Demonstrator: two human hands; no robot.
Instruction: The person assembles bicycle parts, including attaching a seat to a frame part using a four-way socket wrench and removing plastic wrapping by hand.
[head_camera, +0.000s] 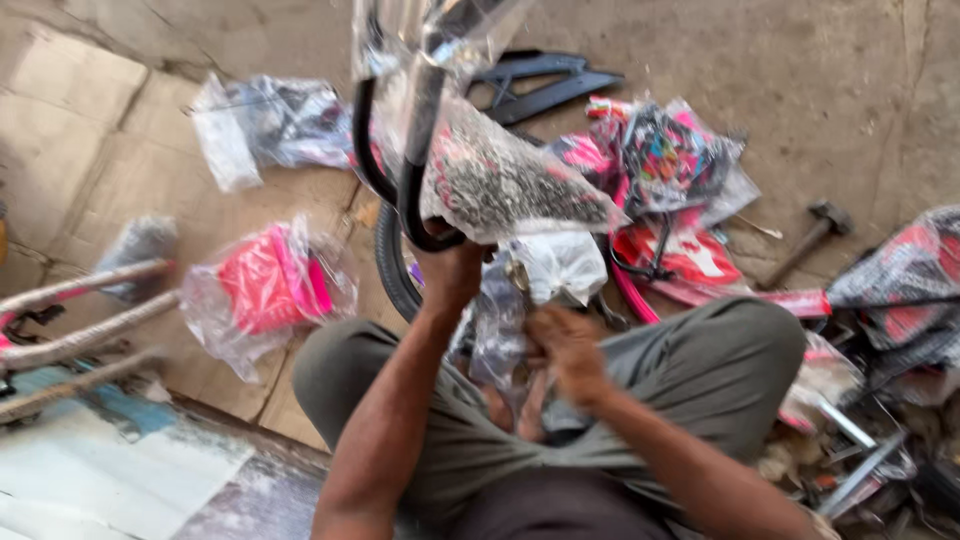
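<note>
Bare cardboard (90, 130) lies open at far left | bagged pink parts (265, 285), a tyre (392, 265) and wrapped frame pieces (670, 160) crowd the centre | hammer (812, 235) on concrete, right.

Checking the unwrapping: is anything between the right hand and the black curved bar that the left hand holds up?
Yes. Clear plastic wrap hangs between the right hand and the black curved bar; the left hand holds the bar's lower bend. The picture is blurred.

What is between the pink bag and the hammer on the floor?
In the head view, between the pink bag and the hammer lie a black tyre, plastic-wrapped bike parts and a colourful bag.
</note>
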